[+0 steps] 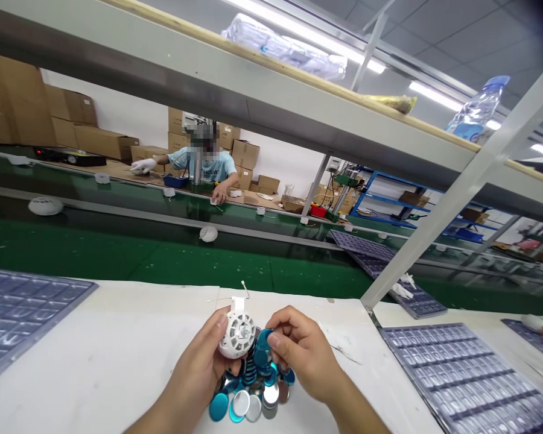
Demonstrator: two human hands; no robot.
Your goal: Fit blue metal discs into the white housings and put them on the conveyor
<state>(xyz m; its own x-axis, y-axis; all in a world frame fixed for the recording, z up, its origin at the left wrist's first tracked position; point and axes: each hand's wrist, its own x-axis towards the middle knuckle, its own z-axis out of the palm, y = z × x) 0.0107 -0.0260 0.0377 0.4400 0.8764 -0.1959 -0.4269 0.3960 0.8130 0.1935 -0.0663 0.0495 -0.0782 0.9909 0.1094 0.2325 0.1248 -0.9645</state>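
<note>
Left fingers (214, 330) grip white vented ball (239, 333) above blue discs (247, 386).

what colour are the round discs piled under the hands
The discs show teal and mirror silver in the head view.

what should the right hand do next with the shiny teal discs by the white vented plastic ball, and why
Probably the right hand should pinch the teal round disc nearest its fingers, since that disc sits atop the heap of teal and silver round discs, right beside the white vented round plastic housing that the left hand grips.
</note>
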